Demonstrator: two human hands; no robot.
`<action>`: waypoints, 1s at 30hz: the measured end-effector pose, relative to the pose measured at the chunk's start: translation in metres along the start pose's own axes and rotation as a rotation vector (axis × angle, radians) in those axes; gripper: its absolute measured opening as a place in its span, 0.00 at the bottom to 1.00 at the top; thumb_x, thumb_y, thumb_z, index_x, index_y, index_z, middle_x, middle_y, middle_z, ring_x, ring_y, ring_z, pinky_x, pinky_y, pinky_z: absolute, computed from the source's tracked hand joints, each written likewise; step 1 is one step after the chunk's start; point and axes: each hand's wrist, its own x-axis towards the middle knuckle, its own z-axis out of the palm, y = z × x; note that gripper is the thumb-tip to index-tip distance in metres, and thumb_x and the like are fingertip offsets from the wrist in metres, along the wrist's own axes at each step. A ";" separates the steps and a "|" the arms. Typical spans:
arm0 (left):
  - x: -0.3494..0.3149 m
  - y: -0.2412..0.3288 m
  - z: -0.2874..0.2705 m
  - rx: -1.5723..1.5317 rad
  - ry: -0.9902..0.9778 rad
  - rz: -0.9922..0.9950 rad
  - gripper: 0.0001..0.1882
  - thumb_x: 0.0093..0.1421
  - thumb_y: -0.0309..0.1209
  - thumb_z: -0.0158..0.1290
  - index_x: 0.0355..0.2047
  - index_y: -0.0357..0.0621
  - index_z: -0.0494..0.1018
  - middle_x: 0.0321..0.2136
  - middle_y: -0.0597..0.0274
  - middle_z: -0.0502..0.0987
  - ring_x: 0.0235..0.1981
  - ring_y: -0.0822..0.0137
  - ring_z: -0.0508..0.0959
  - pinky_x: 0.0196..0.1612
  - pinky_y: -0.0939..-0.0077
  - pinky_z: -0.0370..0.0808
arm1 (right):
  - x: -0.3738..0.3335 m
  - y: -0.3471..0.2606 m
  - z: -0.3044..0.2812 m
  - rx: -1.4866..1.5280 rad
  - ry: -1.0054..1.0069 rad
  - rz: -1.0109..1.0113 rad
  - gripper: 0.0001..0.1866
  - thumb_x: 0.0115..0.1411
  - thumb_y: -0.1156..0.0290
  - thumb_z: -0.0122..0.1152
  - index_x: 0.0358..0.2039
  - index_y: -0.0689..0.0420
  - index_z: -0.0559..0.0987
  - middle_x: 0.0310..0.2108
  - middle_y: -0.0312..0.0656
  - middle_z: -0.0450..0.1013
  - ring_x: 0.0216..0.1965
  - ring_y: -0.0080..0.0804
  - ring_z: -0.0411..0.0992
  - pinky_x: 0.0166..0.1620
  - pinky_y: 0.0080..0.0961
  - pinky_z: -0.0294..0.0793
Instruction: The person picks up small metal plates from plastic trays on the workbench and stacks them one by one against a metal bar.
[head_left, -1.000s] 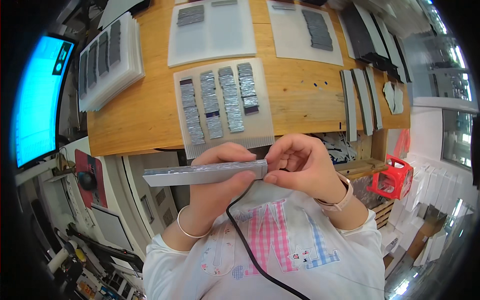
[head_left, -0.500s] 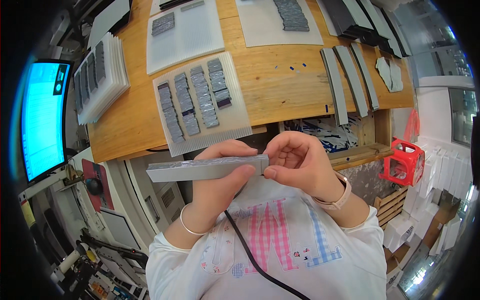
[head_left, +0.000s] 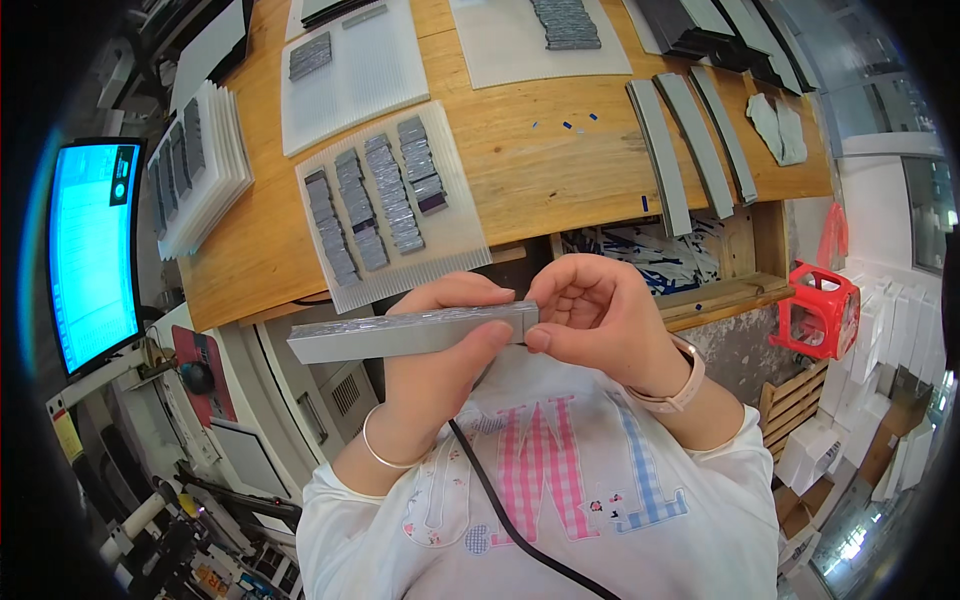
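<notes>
In front of my chest, a long grey bar (head_left: pixel 395 334) with a shiny, ridged top lies nearly level, its free end pointing left. My left hand (head_left: pixel 425 390) is closed round its right half, thumb on the near side and fingers behind. At the right end, a thin line sets off a short end section. My right hand (head_left: pixel 615 335) is closed at that end, thumb and curled forefinger touching it; its other fingers are bent. Just beyond my left hand, a translucent ribbed sheet (head_left: pixel 445 245) bears several rows of small grey pieces, some dark purple.
Three long grey bars (head_left: pixel 692 145) and a white cloth (head_left: pixel 778 130) lie at the table's right. Below them, an open drawer (head_left: pixel 735 290) holds white and blue scraps. More sheets (head_left: pixel 355 90) lie farther back. A monitor (head_left: pixel 95 250) stands left, a red stool (head_left: pixel 825 310) right.
The view has shifted slightly, so the table and its things sit a little farther left. My hands keep nearly the same hold on the bar.
</notes>
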 end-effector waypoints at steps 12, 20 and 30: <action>-0.004 0.012 -0.003 -0.303 -0.044 -0.178 0.13 0.45 0.14 0.54 0.34 0.33 0.72 0.34 0.56 0.72 0.35 0.70 0.73 0.38 0.79 0.70 | 0.000 0.006 0.001 0.158 -0.075 0.062 0.12 0.46 0.84 0.61 0.33 0.63 0.72 0.28 0.39 0.73 0.29 0.23 0.73 0.35 0.17 0.74; -0.003 0.012 -0.017 -0.202 -0.038 -0.068 0.12 0.44 0.14 0.54 0.32 0.34 0.73 0.33 0.59 0.72 0.33 0.72 0.71 0.36 0.83 0.68 | 0.008 0.008 0.005 0.189 -0.043 -0.016 0.12 0.47 0.84 0.60 0.33 0.62 0.71 0.27 0.36 0.72 0.27 0.21 0.72 0.32 0.16 0.72; -0.013 0.008 -0.053 -0.128 0.119 0.103 0.12 0.44 0.13 0.52 0.31 0.35 0.73 0.30 0.59 0.71 0.32 0.72 0.70 0.36 0.84 0.66 | 0.080 0.008 0.019 -1.258 0.160 -0.607 0.08 0.41 0.77 0.57 0.25 0.57 0.72 0.24 0.41 0.67 0.27 0.38 0.66 0.33 0.29 0.66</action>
